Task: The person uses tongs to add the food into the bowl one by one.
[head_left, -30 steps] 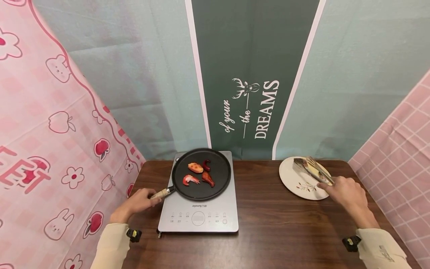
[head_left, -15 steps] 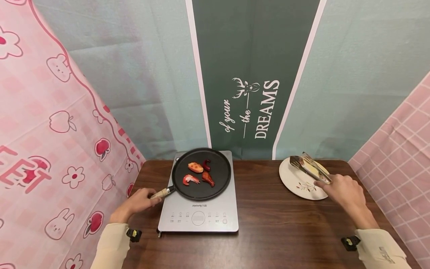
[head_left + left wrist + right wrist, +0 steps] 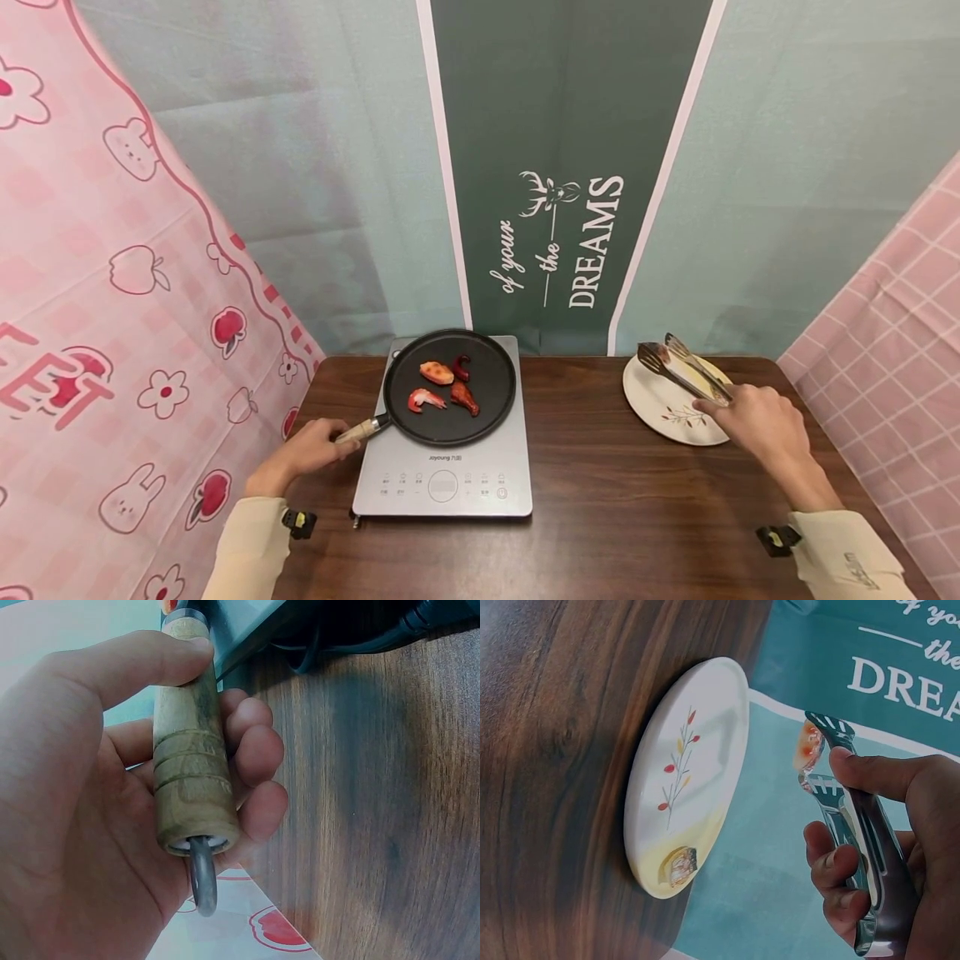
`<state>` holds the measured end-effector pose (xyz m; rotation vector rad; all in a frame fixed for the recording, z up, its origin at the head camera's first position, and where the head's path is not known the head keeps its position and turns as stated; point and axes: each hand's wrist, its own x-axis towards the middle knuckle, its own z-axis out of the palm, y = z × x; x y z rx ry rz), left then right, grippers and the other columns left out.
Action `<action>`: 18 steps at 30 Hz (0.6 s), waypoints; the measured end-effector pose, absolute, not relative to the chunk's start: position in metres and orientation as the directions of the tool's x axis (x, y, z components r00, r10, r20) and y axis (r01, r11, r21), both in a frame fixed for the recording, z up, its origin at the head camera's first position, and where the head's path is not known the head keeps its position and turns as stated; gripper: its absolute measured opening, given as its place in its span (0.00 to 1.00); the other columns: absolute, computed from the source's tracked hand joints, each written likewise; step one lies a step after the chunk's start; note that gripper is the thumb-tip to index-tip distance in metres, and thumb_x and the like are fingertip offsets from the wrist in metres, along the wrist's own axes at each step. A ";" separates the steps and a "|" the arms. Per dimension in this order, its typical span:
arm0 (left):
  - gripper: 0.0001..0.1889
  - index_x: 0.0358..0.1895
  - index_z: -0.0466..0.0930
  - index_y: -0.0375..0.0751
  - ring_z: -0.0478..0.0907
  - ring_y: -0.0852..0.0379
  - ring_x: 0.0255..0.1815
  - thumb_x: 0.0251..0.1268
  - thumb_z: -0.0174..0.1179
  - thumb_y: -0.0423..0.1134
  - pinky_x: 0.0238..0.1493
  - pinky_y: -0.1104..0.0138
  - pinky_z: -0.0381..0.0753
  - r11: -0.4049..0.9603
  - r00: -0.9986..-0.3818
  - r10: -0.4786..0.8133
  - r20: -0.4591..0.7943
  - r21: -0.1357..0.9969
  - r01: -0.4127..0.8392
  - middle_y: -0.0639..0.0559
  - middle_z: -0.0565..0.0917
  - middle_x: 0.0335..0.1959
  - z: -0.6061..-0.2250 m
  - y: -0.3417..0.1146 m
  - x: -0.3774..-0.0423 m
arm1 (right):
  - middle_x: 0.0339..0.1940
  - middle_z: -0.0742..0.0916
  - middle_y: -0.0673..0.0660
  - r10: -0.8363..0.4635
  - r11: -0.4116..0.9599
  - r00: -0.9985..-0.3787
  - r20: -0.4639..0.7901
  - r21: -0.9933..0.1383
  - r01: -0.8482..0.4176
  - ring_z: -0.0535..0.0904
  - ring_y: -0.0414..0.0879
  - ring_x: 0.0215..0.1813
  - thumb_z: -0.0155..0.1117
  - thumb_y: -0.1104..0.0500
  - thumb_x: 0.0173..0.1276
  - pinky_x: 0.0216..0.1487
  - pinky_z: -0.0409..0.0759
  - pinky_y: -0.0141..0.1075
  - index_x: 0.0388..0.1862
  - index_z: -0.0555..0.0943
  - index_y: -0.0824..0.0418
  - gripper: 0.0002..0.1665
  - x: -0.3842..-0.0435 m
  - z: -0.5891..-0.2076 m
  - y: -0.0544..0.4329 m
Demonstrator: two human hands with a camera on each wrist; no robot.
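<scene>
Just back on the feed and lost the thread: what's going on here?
A person's left grip holds the wooden handle of a black pan on a silver cooktop; four food pieces lie in the pan. The right grip holds metal tongs, an orange piece between their tips, clear of the white plate.

Left arm (image 3: 249, 542): sleeved, reaching forward and inward; left hand (image 3: 311, 448) gripping, fingers curled, thumb laid over. Right arm (image 3: 851, 550): sleeved, likewise angled; right hand (image 3: 763, 423) gripping, thumb opposite curled fingers.
</scene>
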<state>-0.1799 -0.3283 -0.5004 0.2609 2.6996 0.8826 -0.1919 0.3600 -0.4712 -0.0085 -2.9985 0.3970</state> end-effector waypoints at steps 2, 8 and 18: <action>0.08 0.36 0.83 0.40 0.73 0.58 0.23 0.69 0.67 0.42 0.28 0.67 0.70 0.797 -0.942 0.258 -0.213 0.598 0.083 0.56 0.77 0.20 -0.500 -0.328 -0.180 | 0.40 0.86 0.81 0.017 0.966 -0.993 0.116 -0.259 -0.013 0.82 0.72 0.28 0.70 0.33 0.69 0.24 0.75 0.59 0.53 0.86 0.71 0.40 -0.192 -0.470 0.358; 0.09 0.36 0.83 0.40 0.73 0.58 0.24 0.69 0.68 0.42 0.28 0.67 0.70 0.797 -0.941 0.253 -0.224 0.600 0.071 0.55 0.77 0.21 -0.500 -0.328 -0.179 | 0.33 0.86 0.77 0.013 0.964 -0.992 0.127 -0.264 -0.022 0.80 0.65 0.24 0.71 0.33 0.69 0.22 0.73 0.56 0.46 0.87 0.68 0.37 -0.192 -0.465 0.352; 0.09 0.38 0.83 0.38 0.73 0.57 0.23 0.69 0.68 0.42 0.27 0.66 0.70 0.793 -0.939 0.244 -0.242 0.608 0.050 0.55 0.77 0.21 -0.501 -0.329 -0.180 | 0.31 0.86 0.78 0.013 0.965 -0.990 0.142 -0.263 -0.025 0.80 0.67 0.24 0.73 0.34 0.67 0.21 0.72 0.57 0.52 0.86 0.68 0.37 -0.190 -0.461 0.347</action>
